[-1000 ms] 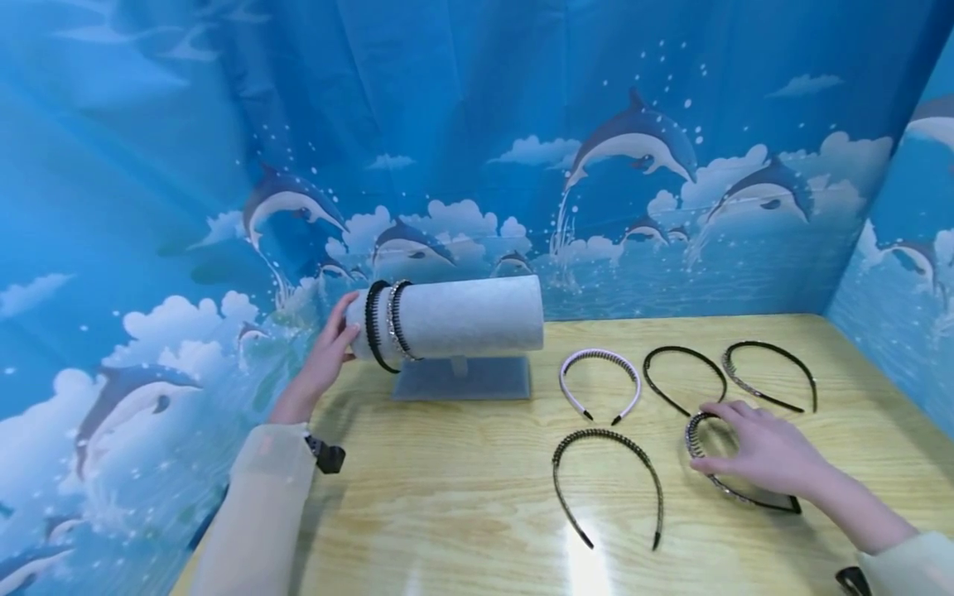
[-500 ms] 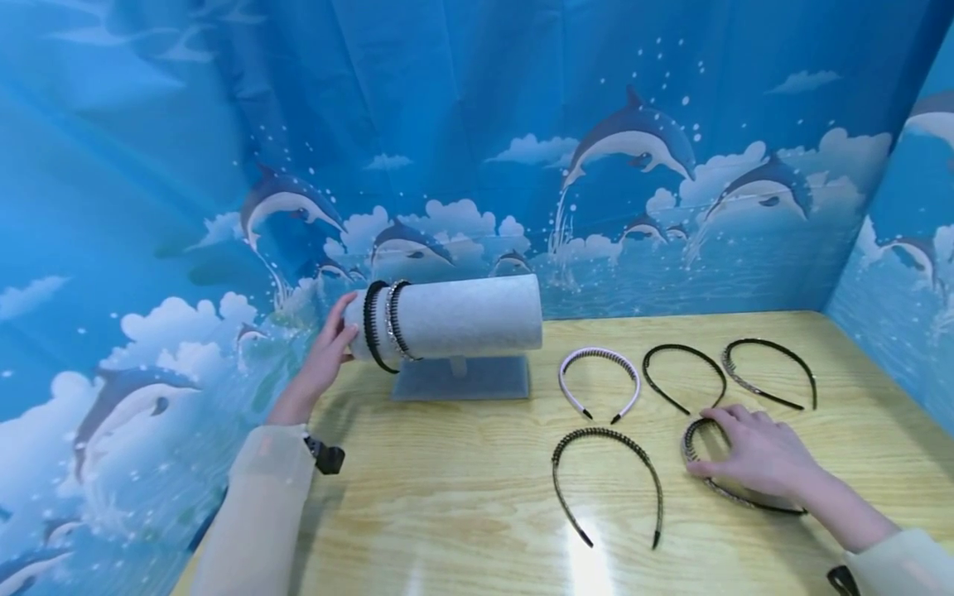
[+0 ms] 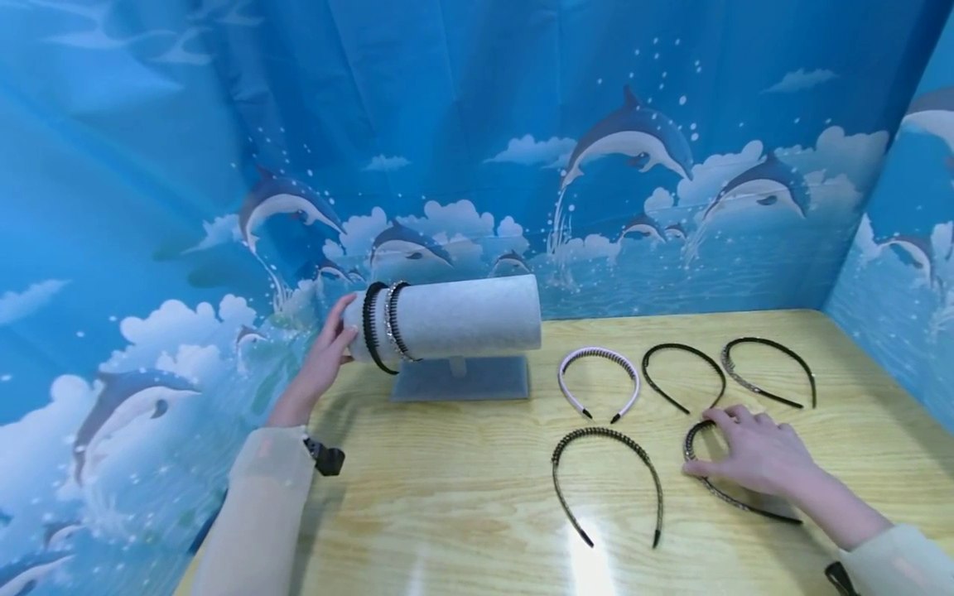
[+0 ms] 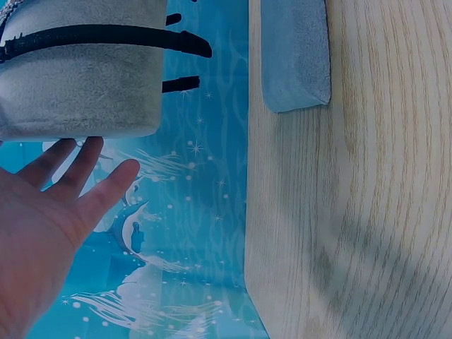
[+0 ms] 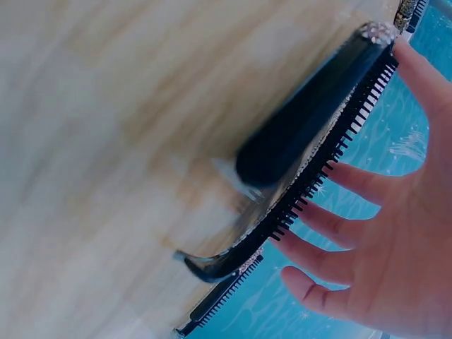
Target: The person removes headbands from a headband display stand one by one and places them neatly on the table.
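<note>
Squeezing evenly should suit the right hand, fingers clamped on the headband; the left hand, fingers apart, steadies the roll.

Left arm outstretched, left fingers nearly straight, right forearm slanting inward, right fingers spread from thumb

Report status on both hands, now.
Left hand touching grey roll's end. Right hand holding sparkly headband. Lilac headband lies between right hand and roll.
</note>
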{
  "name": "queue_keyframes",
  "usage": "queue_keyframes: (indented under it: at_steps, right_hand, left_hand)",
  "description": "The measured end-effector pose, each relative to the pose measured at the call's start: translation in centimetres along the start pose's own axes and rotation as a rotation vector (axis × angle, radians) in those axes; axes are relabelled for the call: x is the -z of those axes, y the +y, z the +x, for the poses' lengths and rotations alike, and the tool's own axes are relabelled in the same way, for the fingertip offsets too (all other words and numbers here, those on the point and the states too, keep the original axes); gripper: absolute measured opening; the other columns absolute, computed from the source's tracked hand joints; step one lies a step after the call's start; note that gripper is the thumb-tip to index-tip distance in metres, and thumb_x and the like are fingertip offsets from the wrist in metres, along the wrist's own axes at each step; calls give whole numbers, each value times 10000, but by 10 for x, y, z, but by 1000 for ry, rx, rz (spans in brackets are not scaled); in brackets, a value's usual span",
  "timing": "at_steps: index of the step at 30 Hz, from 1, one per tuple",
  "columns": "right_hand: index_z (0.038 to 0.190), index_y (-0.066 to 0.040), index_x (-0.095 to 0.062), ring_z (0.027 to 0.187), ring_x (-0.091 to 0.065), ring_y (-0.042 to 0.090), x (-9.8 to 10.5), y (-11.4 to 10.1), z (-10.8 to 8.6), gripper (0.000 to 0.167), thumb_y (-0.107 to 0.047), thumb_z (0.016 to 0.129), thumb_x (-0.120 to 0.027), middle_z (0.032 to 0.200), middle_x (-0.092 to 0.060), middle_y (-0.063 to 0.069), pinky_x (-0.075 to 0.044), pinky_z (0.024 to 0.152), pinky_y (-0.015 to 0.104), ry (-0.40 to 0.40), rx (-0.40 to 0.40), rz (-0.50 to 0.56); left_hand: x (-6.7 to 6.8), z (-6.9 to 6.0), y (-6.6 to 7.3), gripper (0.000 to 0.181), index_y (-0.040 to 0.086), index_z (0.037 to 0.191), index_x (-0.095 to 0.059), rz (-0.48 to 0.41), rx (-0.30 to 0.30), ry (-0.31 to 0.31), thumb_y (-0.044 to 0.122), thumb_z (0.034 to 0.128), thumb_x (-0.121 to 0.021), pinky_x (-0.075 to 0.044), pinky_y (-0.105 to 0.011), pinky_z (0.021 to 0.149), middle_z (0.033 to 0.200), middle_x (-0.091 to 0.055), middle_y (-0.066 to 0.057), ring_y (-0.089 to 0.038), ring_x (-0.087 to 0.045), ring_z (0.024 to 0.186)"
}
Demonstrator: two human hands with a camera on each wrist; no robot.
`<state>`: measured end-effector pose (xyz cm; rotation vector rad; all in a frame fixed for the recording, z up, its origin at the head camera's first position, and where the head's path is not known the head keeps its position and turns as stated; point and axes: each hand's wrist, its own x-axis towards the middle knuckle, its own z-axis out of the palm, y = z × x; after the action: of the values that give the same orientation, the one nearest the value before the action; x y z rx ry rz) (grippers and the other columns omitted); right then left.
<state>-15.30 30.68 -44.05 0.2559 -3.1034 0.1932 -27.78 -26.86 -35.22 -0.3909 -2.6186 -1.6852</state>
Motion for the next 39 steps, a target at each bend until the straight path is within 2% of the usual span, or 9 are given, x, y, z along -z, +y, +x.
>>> queue_keyframes:
  at_steps: [6, 10, 14, 17, 19, 22, 25, 27, 39]
  right_hand:
    - [1329, 2, -521, 994, -491, 597, 7, 4, 1, 1064, -837, 677, -583, 1228, -483, 363, -426, 709, 698, -9, -10, 5]
    - [1317, -12, -527, 958, -525, 583, 12, 17, 3, 970, -766, 717, -636, 1232, -479, 371, -448, 682, 672, -5, 16, 51]
    - [1285, -17, -538, 959, -568, 502, 13, 42, 6, 720, -512, 805, -743, 1192, -488, 346, -489, 707, 602, -4, 152, 217]
    - [1244, -22, -545, 951, -586, 366, 10, 61, 9, 559, -307, 825, -781, 1109, -527, 240, -516, 734, 487, 0, 257, 312]
    - [1208, -17, -549, 882, -567, 214, 7, 71, 11, 487, -226, 831, -778, 1016, -537, 143, -504, 679, 363, 17, 305, 338]
    - [1155, -25, -551, 740, -456, 50, 2, 80, 15, 409, -138, 829, -770, 884, -495, 22, -413, 580, 247, 53, 380, 370]
    - [1105, -61, -551, 660, -366, -6, -1, 84, 19, 356, -65, 818, -762, 795, -440, -59, -328, 539, 212, 83, 453, 400]
    - [1076, -88, -549, 646, -368, -23, -3, 85, 20, 342, -35, 812, -758, 773, -429, -106, -323, 531, 206, 97, 491, 393]
    - [1048, -165, -528, 625, -394, -36, -5, 81, 19, 300, -78, 848, -733, 755, -449, -162, -357, 510, 224, 36, 454, 352]
  left_hand:
    - [2, 1, -2, 559, 319, 1568, -92, -16, 20, -5, 335, 1068, -341, -304, -637, 1027, 1594, -143, -133, -386, -230, 1397]
    - [3, 2, -1, 559, 301, 1570, -93, -20, 40, -9, 319, 1069, -343, -292, -637, 1035, 1598, -126, -133, -389, -221, 1400]
    - [2, 2, 0, 560, 313, 1569, -98, -17, 43, -9, 328, 1067, -348, -294, -634, 1036, 1601, -126, -124, -385, -226, 1400]
    - [2, 1, 0, 558, 330, 1567, -96, -15, 38, -8, 334, 1067, -345, -302, -629, 1035, 1602, -128, -114, -377, -227, 1402]
    - [1, 0, 0, 557, 333, 1566, -94, -18, 31, -7, 335, 1067, -343, -306, -628, 1034, 1601, -132, -112, -374, -228, 1403]
    - [1, 0, 0, 557, 329, 1566, -96, -22, 19, -5, 335, 1067, -344, -309, -628, 1032, 1598, -143, -115, -373, -230, 1402]
    - [1, 0, 1, 558, 331, 1566, -98, -17, 13, -2, 343, 1066, -346, -312, -630, 1028, 1596, -148, -117, -375, -236, 1399]
    - [1, -1, 1, 559, 336, 1565, -97, -14, 13, -2, 351, 1065, -346, -308, -632, 1028, 1598, -144, -114, -376, -237, 1398]
    - [2, 1, -1, 555, 341, 1564, -98, -22, 34, -4, 349, 1066, -341, -301, -627, 1034, 1600, -139, -102, -371, -236, 1399]
